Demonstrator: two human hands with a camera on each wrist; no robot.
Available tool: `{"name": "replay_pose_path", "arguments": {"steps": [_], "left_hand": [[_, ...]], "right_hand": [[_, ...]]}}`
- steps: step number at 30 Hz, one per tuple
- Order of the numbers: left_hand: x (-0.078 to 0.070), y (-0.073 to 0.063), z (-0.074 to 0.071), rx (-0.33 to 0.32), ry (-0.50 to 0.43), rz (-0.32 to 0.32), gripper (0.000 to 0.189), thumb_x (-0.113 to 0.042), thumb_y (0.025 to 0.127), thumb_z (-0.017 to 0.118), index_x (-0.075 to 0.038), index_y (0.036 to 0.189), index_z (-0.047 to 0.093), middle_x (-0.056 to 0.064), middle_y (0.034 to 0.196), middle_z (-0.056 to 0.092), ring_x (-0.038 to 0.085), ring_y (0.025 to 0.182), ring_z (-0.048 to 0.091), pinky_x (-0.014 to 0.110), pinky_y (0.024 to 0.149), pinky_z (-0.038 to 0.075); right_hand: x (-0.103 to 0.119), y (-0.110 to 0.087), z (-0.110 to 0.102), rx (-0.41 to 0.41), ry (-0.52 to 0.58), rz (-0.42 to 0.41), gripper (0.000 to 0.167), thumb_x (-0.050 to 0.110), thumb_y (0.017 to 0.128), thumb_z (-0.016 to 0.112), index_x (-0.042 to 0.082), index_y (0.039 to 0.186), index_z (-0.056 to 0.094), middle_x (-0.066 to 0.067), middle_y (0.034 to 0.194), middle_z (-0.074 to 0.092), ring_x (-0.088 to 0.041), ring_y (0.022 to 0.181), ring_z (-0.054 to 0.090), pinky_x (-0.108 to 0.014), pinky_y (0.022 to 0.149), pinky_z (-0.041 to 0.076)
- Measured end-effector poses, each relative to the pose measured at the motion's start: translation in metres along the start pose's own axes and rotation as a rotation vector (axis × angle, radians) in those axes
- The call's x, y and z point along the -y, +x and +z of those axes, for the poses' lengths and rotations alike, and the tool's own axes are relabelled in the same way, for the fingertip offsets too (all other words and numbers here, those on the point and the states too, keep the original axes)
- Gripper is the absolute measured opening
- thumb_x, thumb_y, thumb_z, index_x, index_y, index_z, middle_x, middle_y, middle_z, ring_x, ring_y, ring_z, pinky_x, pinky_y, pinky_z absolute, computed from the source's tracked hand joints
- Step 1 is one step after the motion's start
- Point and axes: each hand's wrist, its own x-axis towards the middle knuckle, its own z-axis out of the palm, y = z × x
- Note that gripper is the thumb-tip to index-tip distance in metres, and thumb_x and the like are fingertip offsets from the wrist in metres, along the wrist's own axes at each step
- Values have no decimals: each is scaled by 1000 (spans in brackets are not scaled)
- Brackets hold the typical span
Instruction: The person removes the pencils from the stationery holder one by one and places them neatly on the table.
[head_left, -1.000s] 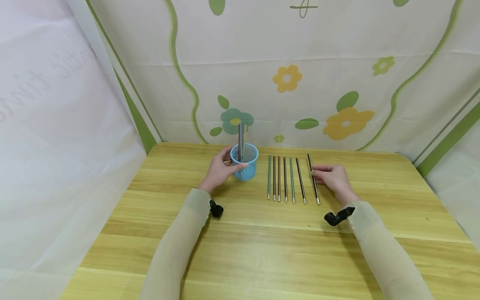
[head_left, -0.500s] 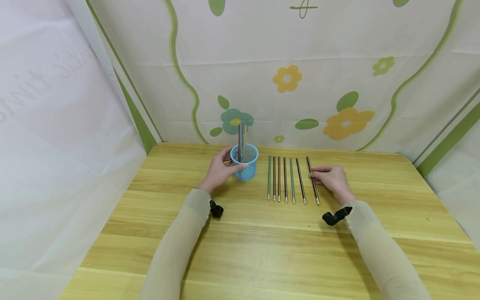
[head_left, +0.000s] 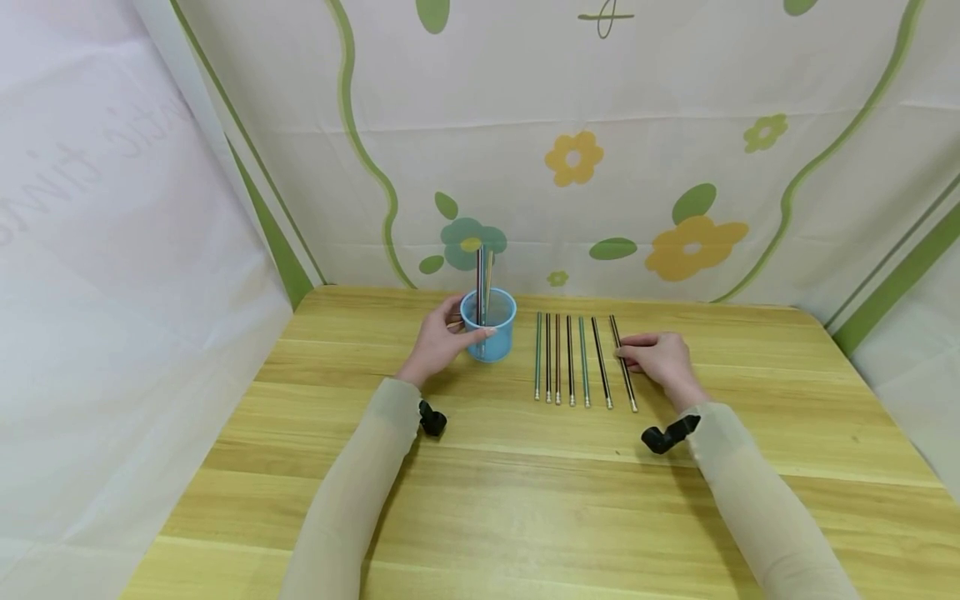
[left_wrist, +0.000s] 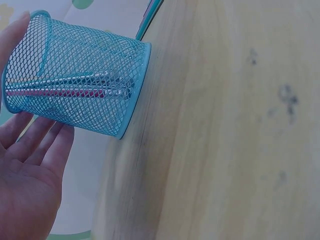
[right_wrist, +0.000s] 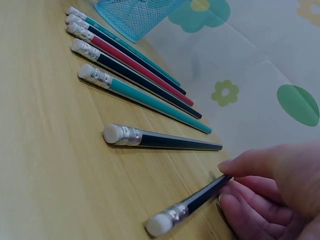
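Note:
A light blue mesh pencil cup (head_left: pixel 498 345) stands upright on the table with a few pencils (head_left: pixel 481 271) leaning inside it. My left hand (head_left: pixel 435 342) grips it from the left, thumb across the front and the other fingers round the far side. To the right of the cup, several pencils lie side by side, green, black and red, eraser ends toward me. My right hand (head_left: pixel 663 360) pinches the rightmost black pencil (right_wrist: pixel 204 195) between thumb and fingers. Its white eraser (right_wrist: pixel 160 225) points toward me, close to the tabletop. Beside it lies another black pencil (right_wrist: pixel 175 142).
The wooden table (head_left: pixel 540 517) reaches back to a white cloth (head_left: pixel 480 167) printed with flowers and leaves. Another white cloth (head_left: pixel 112 333) hangs along the left side. Dark wrist cameras (head_left: pixel 663 435) sit on both sleeves.
My right hand has shifted slightly left with the black pencil, whose far end has come a little left and toward me. The left hand and cup have stayed put.

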Motion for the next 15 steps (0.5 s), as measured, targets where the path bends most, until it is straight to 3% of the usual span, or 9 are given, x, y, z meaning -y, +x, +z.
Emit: {"name": "replay_pose_path", "arguments": {"steps": [15], "left_hand": [[-1,-1,0,-5,19,5,72,-15,86,85,7,144,48,26,133,58,43,122,55,52,105,46]], "right_hand": [[-1,0,1,-14,-27,-1,33,17,94,76,-5,118,72,-17,101,74,-14,74,71,-28,67,61]]}}
